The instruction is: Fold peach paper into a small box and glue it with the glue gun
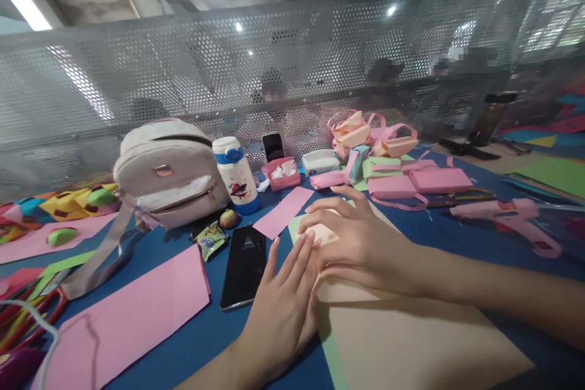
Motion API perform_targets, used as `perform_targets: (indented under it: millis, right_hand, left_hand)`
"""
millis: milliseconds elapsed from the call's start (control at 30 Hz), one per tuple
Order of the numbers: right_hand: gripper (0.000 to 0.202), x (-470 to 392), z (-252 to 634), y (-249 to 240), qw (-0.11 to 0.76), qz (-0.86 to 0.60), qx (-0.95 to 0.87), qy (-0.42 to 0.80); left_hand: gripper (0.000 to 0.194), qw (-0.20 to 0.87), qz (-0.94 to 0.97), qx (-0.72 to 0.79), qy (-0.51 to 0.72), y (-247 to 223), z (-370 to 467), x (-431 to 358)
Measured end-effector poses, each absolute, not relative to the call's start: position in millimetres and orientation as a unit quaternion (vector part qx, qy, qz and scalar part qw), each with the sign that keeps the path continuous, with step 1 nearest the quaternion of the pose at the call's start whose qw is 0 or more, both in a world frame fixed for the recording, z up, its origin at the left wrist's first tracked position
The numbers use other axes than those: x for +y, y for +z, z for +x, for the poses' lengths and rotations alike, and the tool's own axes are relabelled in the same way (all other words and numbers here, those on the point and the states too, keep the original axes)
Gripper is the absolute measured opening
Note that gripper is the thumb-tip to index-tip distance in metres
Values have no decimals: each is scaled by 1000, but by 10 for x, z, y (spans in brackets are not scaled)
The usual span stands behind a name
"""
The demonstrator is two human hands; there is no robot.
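Observation:
A large cream paper sheet lies on the blue table, with a green sheet showing under its left edge. My right hand rests over the upper part of the cream paper, fingers spread and bent. A pale piece of paper shows beneath those fingers. My left hand lies flat at the paper's left edge, fingers stretched out, its fingertips touching my right hand. Just left of my left hand is a black phone. A small pink strip lies beyond the hands.
On the left are a large folded pink sheet, a white backpack and scissors. A bottle stands behind the phone. Pink paper boxes and a pink glue gun lie at the right. Behind is a perforated metal screen.

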State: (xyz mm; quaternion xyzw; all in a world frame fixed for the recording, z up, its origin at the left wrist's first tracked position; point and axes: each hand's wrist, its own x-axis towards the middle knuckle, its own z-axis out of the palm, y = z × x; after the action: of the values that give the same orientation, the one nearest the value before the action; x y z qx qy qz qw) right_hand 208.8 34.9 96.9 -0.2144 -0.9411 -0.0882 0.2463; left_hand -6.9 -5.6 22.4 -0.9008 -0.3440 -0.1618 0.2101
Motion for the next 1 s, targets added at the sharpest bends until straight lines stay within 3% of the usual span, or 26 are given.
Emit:
perform_targets:
  millis: [100, 333, 533, 1000]
  right_hand:
    - [17, 353, 2086, 970, 239, -211, -945, -77]
    - [22, 284, 2010, 868, 265, -177, -927, -198]
    - [13, 202, 1934, 781, 217, -215, -943, -135]
    - [10, 279, 1977, 790, 231, -182, -950, -102]
  left_hand:
    - [50, 201, -903, -335, -177, 253, -55, -60]
    - [40, 186, -899, -335, -214, 223, -27, -48]
    - [35, 163, -891, -338, -255, 207, -14, -64]
    - [33, 134, -897, -333, -260, 157, -37, -32]
